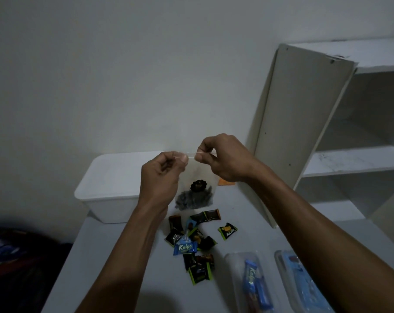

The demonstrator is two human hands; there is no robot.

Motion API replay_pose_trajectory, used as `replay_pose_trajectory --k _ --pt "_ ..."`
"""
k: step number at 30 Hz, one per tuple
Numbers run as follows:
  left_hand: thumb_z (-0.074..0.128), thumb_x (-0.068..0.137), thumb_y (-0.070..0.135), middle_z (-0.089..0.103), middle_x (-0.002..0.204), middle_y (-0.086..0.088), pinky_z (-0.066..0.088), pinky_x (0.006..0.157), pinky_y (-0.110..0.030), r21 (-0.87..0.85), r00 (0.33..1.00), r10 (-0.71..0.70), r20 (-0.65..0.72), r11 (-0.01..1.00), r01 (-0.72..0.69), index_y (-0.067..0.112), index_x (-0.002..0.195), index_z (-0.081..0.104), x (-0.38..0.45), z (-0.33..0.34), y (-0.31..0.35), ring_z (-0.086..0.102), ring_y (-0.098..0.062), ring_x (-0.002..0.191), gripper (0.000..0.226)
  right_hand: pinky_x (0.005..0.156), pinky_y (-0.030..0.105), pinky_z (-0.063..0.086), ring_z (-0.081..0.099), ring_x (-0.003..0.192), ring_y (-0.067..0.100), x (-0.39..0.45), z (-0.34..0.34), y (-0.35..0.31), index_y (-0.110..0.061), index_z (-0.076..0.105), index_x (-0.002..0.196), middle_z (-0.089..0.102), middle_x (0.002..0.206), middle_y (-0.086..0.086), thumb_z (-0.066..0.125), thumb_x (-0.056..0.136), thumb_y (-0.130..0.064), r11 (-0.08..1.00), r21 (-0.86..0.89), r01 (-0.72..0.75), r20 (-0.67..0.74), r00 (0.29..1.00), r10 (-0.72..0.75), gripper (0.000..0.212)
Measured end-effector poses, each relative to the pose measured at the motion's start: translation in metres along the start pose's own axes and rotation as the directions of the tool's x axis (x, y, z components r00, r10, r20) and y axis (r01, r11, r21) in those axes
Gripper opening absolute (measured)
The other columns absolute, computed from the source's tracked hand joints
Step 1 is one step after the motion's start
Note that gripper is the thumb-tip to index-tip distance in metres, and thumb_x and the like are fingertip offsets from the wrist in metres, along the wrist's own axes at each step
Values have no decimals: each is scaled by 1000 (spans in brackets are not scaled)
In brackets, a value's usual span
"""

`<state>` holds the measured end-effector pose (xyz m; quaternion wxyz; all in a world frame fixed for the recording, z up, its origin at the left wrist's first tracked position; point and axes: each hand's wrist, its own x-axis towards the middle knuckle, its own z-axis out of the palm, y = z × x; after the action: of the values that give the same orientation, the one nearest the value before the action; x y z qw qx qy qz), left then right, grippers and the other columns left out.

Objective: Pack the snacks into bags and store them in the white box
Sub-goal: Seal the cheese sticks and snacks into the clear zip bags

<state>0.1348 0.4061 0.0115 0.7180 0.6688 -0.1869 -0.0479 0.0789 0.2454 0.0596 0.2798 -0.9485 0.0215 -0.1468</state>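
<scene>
I hold a clear bag [194,190] up over the table [248,213], pinching its top edge with both hands. My left hand [162,175] has thumb and forefinger closed on the left end of the strip; my right hand [223,157] is closed the same way on the right end, the other fingers curled in. Dark snacks sit in the bottom of the bag, under a round black label.

The white box [107,188] stands just behind the bag, against the wall, its lid on. My left forearm crosses its right end. Below the bag, loose snacks [194,242] lie scattered on the table, one blue wrapper among the dark ones, and one green-edged packet [227,230] apart to the right. Near my right forearm lie two filled bags [248,281] with blue wrappers inside. A white shelf [327,136] stands at the right, close to my right hand.
</scene>
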Motion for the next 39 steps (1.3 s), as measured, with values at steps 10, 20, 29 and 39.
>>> replay_pose_trajectory --k 10,20,29,39 --pt "70 87 11 71 76 0 49 64 -12 21 999 0 -45 1000 1 13 83 71 4 2 -6 63 2 67 5 74 30 49 57 78 -5 -3 6 2 -30 65 81 62 75 -22 66 91 -33 1000 9 -20 -11 1000 20 10" --pt "69 88 12 70 77 0 49 63 -10 21 998 -20 -56 1000 22 11 86 70 10 -6 -14 62 4 65 2 70 17 45 62 79 -5 -10 1 15 -26 72 85 68 87 -15 70 88 -36 993 91 -69 11 998 68 10" --pt "68 89 12 69 78 -1 49 63 -10 -9 996 -48 -75 999 48 8 89 70 14 -14 -10 62 4 64 4 71 27 50 64 65 -2 -13 9 23 -21 73 76 72 80 -11 78 80 -34 901 403 -161 -72 976 207 15" --pt "72 86 18 72 75 5 48 75 -34 -91 989 -136 -56 987 131 16 85 73 10 -16 -6 61 -9 72 3 69 35 56 67 76 13 -21 20 27 -13 74 81 76 84 -1 70 87 -32 761 623 -181 -123 938 323 21"
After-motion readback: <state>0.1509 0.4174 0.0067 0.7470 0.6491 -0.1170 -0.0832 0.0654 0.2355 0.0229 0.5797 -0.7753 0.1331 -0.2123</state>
